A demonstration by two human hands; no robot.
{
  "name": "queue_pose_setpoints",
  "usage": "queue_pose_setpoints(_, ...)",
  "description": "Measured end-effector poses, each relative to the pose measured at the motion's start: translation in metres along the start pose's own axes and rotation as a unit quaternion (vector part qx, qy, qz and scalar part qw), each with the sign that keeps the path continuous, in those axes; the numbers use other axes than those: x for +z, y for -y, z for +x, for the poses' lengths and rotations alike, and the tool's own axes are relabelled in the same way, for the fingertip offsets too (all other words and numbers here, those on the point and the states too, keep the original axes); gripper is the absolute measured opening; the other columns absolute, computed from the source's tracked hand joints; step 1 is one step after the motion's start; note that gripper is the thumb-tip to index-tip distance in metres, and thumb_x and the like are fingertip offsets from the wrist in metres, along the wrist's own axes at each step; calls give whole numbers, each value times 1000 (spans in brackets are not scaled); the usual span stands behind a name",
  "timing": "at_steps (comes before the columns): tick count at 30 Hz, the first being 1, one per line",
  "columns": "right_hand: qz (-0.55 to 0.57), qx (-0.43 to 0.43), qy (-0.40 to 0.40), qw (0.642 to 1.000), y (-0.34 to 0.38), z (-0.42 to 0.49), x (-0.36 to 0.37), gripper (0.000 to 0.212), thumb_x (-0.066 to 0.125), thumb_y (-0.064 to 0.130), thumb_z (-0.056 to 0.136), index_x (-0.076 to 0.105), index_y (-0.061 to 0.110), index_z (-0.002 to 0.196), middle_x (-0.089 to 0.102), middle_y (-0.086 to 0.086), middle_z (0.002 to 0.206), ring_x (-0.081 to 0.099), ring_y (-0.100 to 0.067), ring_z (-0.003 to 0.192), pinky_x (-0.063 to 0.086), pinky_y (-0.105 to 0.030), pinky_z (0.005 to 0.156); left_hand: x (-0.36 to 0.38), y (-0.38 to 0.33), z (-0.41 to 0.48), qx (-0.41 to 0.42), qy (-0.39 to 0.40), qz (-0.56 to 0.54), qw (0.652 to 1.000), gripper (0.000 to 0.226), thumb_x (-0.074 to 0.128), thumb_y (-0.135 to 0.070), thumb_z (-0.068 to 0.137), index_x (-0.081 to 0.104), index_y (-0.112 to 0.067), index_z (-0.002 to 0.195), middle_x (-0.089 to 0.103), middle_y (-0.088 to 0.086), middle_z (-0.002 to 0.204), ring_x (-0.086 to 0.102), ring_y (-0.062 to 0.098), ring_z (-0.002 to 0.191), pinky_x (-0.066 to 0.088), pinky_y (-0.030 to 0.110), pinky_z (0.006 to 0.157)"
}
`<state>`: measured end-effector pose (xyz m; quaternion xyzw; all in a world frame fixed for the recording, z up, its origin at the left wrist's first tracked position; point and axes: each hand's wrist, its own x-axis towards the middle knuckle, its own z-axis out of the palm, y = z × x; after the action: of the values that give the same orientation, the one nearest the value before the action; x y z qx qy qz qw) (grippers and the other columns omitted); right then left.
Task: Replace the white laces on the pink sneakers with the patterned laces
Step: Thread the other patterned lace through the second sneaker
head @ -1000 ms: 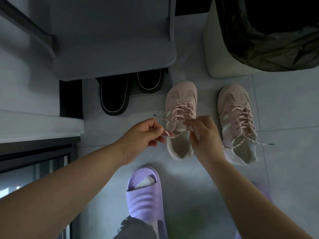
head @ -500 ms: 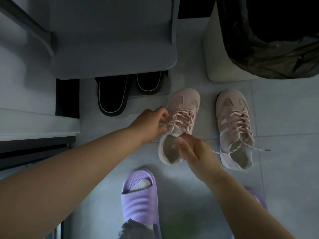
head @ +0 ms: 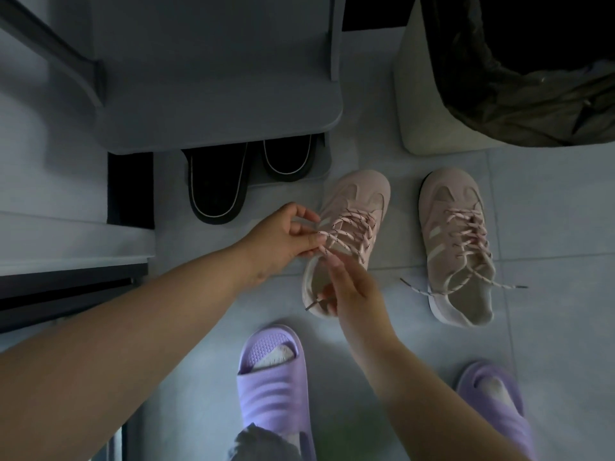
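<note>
Two pink sneakers stand on the tiled floor, both threaded with pink patterned laces. The left sneaker (head: 356,201) is between my hands. My left hand (head: 283,237) pinches the patterned lace (head: 349,227) at the sneaker's left eyelets. My right hand (head: 349,291) is over the sneaker's opening, its thumb and fingers pinching the lace's other end, whose dark tip (head: 311,305) sticks out to the left. The right sneaker (head: 456,241) stands apart, its loose lace ends (head: 466,284) trailing to both sides.
A grey shelf unit (head: 216,94) stands at the back with black slippers (head: 216,188) under it. A white bin (head: 422,94) with a dark liner is at the back right. My feet in purple slides (head: 273,387) are near the bottom.
My left hand moved up and right to the sneaker's left eyelets. My right hand dropped toward the heel opening with the lace end. The view shifted slightly downward.
</note>
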<state>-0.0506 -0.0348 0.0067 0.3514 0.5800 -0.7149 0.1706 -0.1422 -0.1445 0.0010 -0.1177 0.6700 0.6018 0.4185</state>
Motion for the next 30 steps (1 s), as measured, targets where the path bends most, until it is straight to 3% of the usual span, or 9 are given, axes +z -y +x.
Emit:
queue_pose_setpoints(5,-78,-82,-78,991,-10,9,-5,24,66,11,83,69,35,79,69,7,69,64,-16,64,52,-35,66,-3,-2,2,19,1,63,998,22,59,0,85,47,-16,93,62,0,73,61,-3,57,48,10,57)
queue_pose_setpoints(8,-114,-78,-69,988,-10,12,-5,36,61,3,84,70,37,77,72,5,79,68,-15,78,52,-31,78,-7,1,4,62,-22,163,984,26,63,-5,84,47,-26,86,59,-1,76,58,10,69,49,21,69)
queue_pose_setpoints(10,-129,-69,-69,987,-9,14,-5,36,59,1,84,68,35,76,71,3,76,67,-13,74,52,-29,77,-8,5,3,126,-47,304,943,22,63,-6,83,52,-24,89,57,0,86,53,16,83,45,29,81)
queue_pose_setpoints(12,-118,-60,-78,988,-6,16,-3,30,62,2,82,67,28,68,69,2,64,64,-13,62,52,-32,70,-6,8,-1,235,-74,452,857,18,61,-7,82,60,-16,98,55,5,103,44,21,99,34,26,91)
queue_pose_setpoints(14,-89,-46,-90,991,-2,19,0,24,67,6,80,65,22,63,66,2,55,62,-11,53,51,-33,65,-4,9,-4,338,-32,512,789,25,49,-13,81,62,-13,102,57,8,107,40,20,102,27,24,90)
queue_pose_setpoints(15,-77,-46,-96,991,-1,22,2,23,68,7,79,64,21,61,65,4,52,60,-10,51,51,-31,63,-2,10,-5,359,-4,518,776,31,41,-15,79,61,-13,103,60,7,106,41,18,101,26,25,89)
queue_pose_setpoints(21,-146,-92,-119,978,2,32,5,13,69,12,79,73,24,77,65,15,63,59,-2,63,44,-16,63,-9,0,3,199,-13,576,793,29,46,-40,91,59,-32,115,61,-6,106,39,11,112,15,24,85)
queue_pose_setpoints(25,-223,-93,-152,958,-3,33,2,18,72,21,76,57,28,69,59,17,62,59,-8,67,38,-7,56,-14,-7,7,191,-51,552,810,20,57,-36,87,68,-31,103,68,-8,100,40,12,105,12,24,74)
queue_pose_setpoints(30,-240,-64,-121,961,-7,35,3,6,69,19,78,67,19,84,65,9,73,58,-3,70,35,0,54,-10,-2,3,222,-80,595,768,19,59,-35,86,70,-30,100,68,-10,96,43,17,105,14,29,74)
